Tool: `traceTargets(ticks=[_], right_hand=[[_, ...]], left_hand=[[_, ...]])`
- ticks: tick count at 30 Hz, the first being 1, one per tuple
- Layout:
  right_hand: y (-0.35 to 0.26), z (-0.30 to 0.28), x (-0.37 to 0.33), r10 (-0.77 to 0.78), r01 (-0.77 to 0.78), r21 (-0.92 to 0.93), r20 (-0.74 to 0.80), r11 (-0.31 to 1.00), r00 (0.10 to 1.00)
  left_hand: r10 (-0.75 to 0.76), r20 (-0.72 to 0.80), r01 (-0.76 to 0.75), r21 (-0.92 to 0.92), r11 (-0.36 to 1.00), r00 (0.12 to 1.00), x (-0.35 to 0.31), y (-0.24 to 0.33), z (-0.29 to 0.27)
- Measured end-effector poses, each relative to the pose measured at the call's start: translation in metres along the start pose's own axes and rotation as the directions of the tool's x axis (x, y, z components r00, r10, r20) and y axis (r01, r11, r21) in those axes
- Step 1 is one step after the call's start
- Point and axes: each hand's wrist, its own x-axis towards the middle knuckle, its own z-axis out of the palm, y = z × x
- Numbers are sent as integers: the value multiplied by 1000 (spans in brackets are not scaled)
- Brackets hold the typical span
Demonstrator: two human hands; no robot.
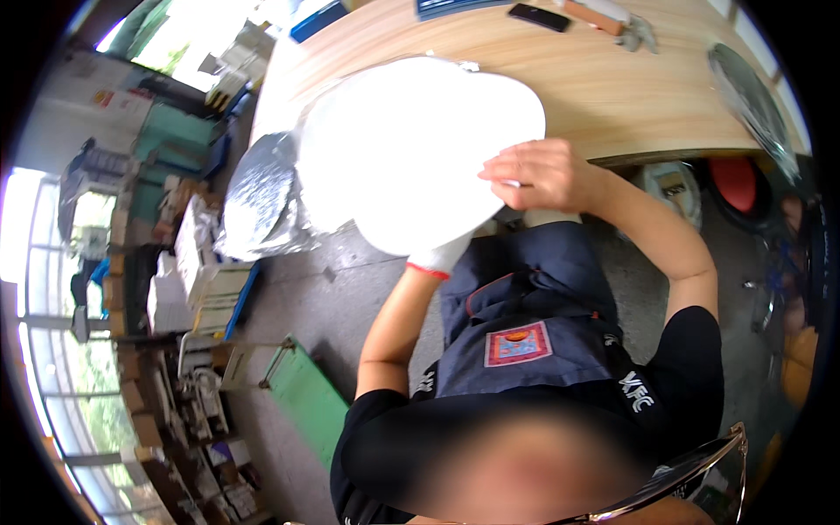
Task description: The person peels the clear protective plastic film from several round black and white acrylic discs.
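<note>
A pair of glasses (691,464) is closest, low down and behind the right grip (538,175). Far to the left of the left grip (444,254) is a shiny silver piece (262,192) in crinkly plastic. It looks close to the edge of the tabletop (630,96), so a bump could make it fall. Next comes the big white shape (420,149), just ahead of the left grip and reaching over to the right grip. It is so bright that I can't tell if it is one piece or a few. If it is a few, the top one might slide. It seems to poke out past the front of the tabletop, so it could tip if both hands let go. The left grip wears a white glove, and its fingers are hidden under the white shape, so I can't tell if it is holding on. The right grip is bare and looks pinched on the white shape's right edge. Squeezing hard might bend it or leave finger marks. Well to the right of the right grip is a round piece in clear plastic (748,101), which a wide swing might knock.
</note>
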Motion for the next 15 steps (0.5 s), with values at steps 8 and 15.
traceTargets(ticks=[8, 15], right_hand=[[8, -187, -42, 733, -733, 113, -249, 671, 633], [27, -223, -101, 372, -426, -629, -226, 650, 900]], left_hand=[[101, 126, -143, 390, 910, 987, 25, 22, -31], [109, 114, -136, 270, 953, 988, 28, 34, -49]])
